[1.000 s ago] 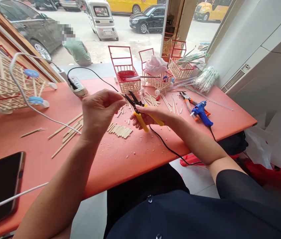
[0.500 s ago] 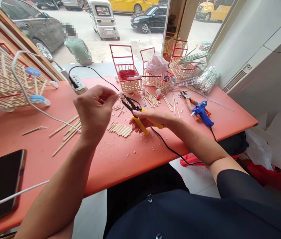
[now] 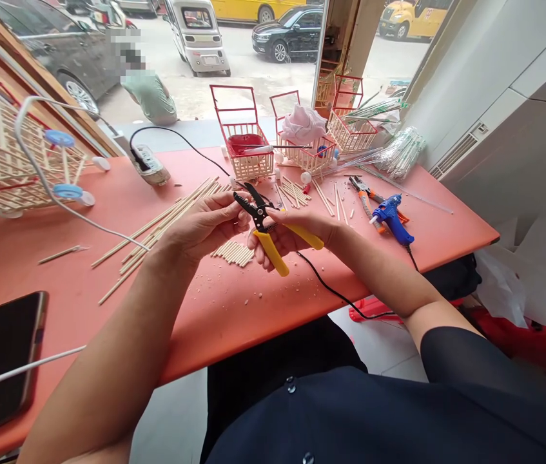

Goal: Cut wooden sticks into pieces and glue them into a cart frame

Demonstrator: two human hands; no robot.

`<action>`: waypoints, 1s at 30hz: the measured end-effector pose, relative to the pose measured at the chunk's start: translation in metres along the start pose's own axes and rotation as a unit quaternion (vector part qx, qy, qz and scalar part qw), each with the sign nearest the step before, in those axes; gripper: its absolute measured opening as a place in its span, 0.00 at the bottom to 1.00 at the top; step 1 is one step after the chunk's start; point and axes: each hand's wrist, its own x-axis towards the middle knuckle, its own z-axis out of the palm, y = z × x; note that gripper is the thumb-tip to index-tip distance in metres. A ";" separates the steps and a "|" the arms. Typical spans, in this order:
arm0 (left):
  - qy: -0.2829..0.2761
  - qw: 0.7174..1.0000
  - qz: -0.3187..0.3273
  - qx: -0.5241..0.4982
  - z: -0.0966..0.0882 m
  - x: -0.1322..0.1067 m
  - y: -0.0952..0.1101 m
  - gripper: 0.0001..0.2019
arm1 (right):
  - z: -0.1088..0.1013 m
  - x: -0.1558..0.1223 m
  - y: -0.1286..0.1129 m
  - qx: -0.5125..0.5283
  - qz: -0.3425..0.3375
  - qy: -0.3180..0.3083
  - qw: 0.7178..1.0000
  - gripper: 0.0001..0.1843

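Observation:
My right hand is closed around the yellow handles of black-jawed wire strippers, whose jaws point up and left and stand apart. Close beside the jaws is my left hand, its fingertips pinched together; whatever they hold is too small or hidden to make out. Under the hands lies a row of short cut wooden sticks, partly covered by fingers. Long wooden sticks lie on the pink tabletop to the left, running behind my left hand.
Small stick-built carts with red handles stand along the back. A blue glue gun and orange-handled pliers lie right. A phone, a white cable and a larger stick cart are left. A power strip sits behind.
My left hand has come down and closer to the stripper jaws. The wire strippers have turned slightly and show their jaws wider apart. More long sticks show behind my left hand.

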 end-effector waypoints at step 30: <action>0.064 0.840 0.212 0.495 -0.008 0.033 -0.017 0.06 | -0.011 -0.008 -0.017 -0.088 -0.188 0.359 0.910 0.38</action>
